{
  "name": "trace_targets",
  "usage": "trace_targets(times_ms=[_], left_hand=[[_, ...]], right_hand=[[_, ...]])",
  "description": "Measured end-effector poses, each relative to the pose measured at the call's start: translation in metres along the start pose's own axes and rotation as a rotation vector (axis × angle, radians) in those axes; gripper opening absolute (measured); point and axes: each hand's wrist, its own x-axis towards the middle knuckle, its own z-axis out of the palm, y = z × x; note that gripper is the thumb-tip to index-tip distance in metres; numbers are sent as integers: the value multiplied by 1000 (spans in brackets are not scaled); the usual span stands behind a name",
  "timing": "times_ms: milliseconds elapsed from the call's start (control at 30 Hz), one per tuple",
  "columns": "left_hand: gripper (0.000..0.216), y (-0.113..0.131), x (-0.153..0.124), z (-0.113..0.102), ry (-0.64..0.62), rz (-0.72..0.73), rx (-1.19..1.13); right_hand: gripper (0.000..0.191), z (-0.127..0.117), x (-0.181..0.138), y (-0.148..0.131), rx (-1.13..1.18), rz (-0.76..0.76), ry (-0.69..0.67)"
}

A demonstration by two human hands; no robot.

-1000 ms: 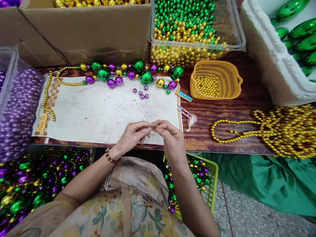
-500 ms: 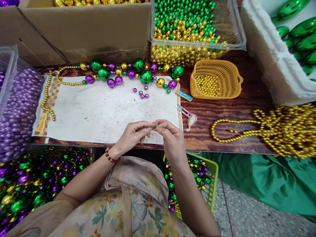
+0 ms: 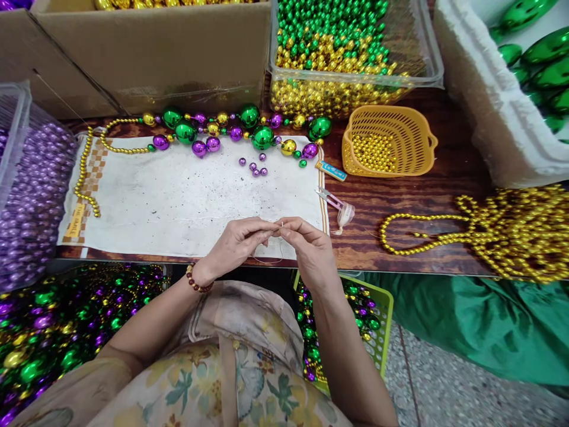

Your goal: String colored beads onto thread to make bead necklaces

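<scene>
Above the front edge of a white cloth (image 3: 191, 201), my left hand (image 3: 242, 240) and my right hand (image 3: 309, 246) meet fingertip to fingertip. Both are closed in a pinch on a thin thread (image 3: 271, 261), whose loop hangs below the fingers. A tiny pale bit shows at the right fingertips, too small to name. Beyond the hands lie several loose purple beads (image 3: 255, 172). A strand of green, purple and gold beads (image 3: 262, 137) stretches along the cloth's back edge. Snips (image 3: 340, 207) lie to the right of my right hand.
A yellow basket (image 3: 422, 160) with gold beads stands right of the cloth, near a heap of gold bead strings (image 3: 524, 231). Behind are a cardboard box (image 3: 155, 59), a clear bin (image 3: 355, 76) and a foam box (image 3: 480, 107). A purple bead bin (image 3: 26, 107) borders the left.
Both hands stay pinched together in nearly the same spot. The thread loop under them has shifted slightly; the beads and tools lie as before.
</scene>
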Motion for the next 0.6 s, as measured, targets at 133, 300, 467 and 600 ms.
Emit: trace_targets(times_ms=[133, 300, 467, 600], left_hand=[[26, 1, 4, -10, -81, 235, 373], [30, 3, 8, -15, -156, 333, 657], [26, 4, 8, -17, -158, 254, 794], [26, 6, 5, -24, -74, 169, 793]], right_hand=[[18, -5, 3, -2, -27, 37, -93], [20, -5, 17, 3, -99, -2, -71], [17, -35, 28, 12, -345, -353, 463], [16, -107, -4, 16, -640, -504, 1019]])
